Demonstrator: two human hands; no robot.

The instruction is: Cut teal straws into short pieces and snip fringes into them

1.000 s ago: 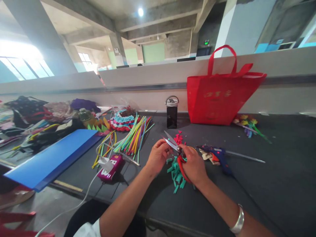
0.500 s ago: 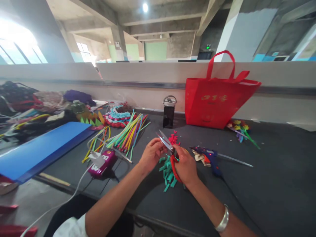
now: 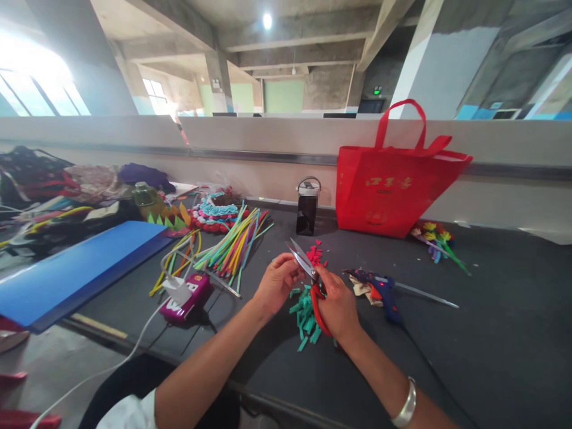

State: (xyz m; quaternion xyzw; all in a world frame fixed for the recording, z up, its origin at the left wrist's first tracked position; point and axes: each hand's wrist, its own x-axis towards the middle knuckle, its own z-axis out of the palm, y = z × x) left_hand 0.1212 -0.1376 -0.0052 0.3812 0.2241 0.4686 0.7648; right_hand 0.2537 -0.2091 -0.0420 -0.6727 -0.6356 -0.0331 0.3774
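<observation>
My right hand [image 3: 338, 305] is closed round the red handles of a pair of scissors [image 3: 305, 261], whose blades point up and left, slightly apart. Beside the blades, my left hand [image 3: 280, 282] is closed in a pinch; whatever its fingertips hold is too small to make out. Below the scissors, partly covered by my right hand, lies a heap of short green strips [image 3: 307, 322]. Small red pieces [image 3: 315, 254] form another pile just behind the blades.
A glue gun [image 3: 379, 289] rests on a cloth at right. Pipe cleaners [image 3: 235, 244], a purple power box [image 3: 186, 301] with a white plug, and a blue board [image 3: 84, 268] lie left. Behind stand a black bottle [image 3: 306, 211] and a red bag [image 3: 388, 199]; colourful flowers [image 3: 440, 241] lie right.
The scissor blades have closed somewhat, with a narrower gap between them. Both hands stay nearly in place, and the whole view has shifted slightly.
</observation>
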